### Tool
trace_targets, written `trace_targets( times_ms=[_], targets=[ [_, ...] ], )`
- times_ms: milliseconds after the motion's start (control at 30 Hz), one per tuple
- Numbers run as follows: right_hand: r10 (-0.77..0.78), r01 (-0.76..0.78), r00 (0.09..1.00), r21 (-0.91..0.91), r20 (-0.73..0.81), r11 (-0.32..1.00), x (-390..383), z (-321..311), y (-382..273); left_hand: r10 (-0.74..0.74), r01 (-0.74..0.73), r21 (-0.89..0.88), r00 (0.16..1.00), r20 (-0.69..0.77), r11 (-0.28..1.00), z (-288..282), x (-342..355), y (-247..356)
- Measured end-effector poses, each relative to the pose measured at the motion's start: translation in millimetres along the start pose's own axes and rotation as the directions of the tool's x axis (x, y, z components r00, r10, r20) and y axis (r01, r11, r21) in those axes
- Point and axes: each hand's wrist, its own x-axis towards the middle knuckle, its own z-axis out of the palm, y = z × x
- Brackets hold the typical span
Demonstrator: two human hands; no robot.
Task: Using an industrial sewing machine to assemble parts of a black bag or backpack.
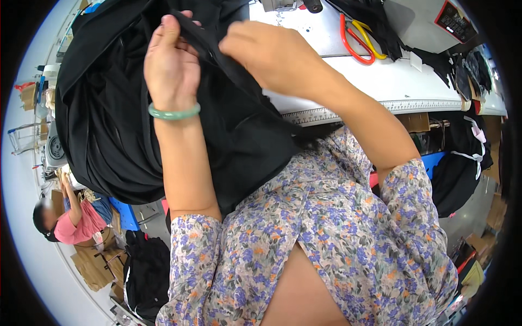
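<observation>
A large heap of black cloth covers the left of the table and hangs down over my lap. My left hand, palm turned up, with a green bangle on its wrist, has the cloth's folded edge between thumb and fingers. Close by on the right, my right hand is curled in a pinch on the same edge, knuckles up; its fingertips are partly hidden. Between the two hands the edge runs as a raised, narrow band slanting down to the right.
Scissors with red and yellow handles lie on the white table, near black scraps. A measuring tape runs along its front edge. Part of a sewing machine shows at the top. A person in pink sits far left.
</observation>
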Motion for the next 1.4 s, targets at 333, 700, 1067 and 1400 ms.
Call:
trace_targets(
  times_ms=[333,700,1067,1400],
  targets=[
    [-0.005,0.079,0.911,-0.163,0.412,0.983,-54,-24,-70,0.048,-0.034,0.053,0.957,-0.288,0.998,-5,20,-54],
    [0.056,0.014,0.921,-0.176,0.386,0.984,-68,-25,-82,0.048,-0.018,0.083,0.927,-0.373,0.996,1,11,-68],
    [0.235,-0.219,0.971,0.225,-0.048,0.949,-72,7,-64,0.412,-0.35,0.698,0.907,0.085,0.625,8,-120,-17],
    [0.406,-0.365,0.908,0.279,-0.104,0.888,-59,46,-62,-0.071,0.161,0.697,0.985,-0.156,0.699,-14,-193,-42]
  ],
)
